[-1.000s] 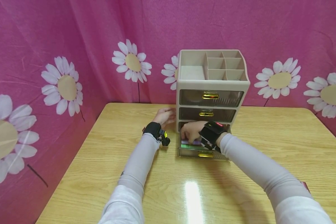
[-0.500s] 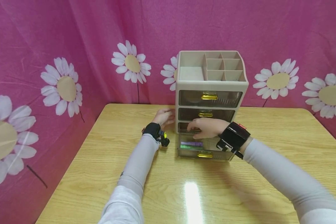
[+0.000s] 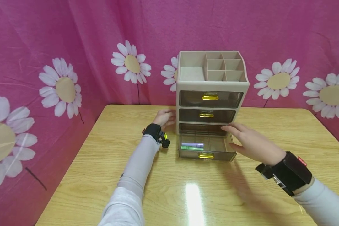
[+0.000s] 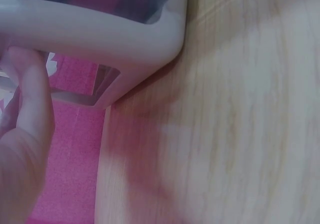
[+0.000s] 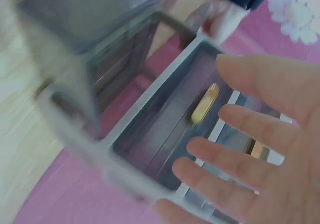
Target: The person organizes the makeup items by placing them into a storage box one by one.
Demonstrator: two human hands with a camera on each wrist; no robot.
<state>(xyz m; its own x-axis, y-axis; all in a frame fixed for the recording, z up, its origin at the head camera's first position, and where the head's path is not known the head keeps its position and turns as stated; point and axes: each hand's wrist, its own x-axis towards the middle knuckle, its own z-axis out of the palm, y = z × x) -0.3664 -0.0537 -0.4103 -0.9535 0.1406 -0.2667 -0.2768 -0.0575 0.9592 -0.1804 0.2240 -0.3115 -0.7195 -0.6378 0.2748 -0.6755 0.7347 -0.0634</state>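
Note:
A beige desktop organizer (image 3: 212, 86) with smoky see-through drawers and gold handles stands on the table. Its lowest drawer (image 3: 218, 146) is pulled out. Inside on the left lie a slim purple tube (image 3: 192, 145) and a slim green tube (image 3: 192, 148), side by side; their kind is unclear. My left hand (image 3: 164, 118) rests against the organizer's left side, and in the left wrist view a finger (image 4: 30, 78) touches that wall. My right hand (image 3: 252, 142), fingers extended and holding nothing, hovers at the right edge of the pulled-out drawer.
Two upper drawers (image 3: 210, 99) are pushed in, and the organizer's top has several divided compartments (image 3: 225, 65). A pink curtain (image 3: 214, 25) with daisies hangs right behind the wooden table (image 3: 135, 131).
My right hand has come up out of the drawer and moved right, leaving the purple and green tubes inside. The left hand stays at the organizer's side.

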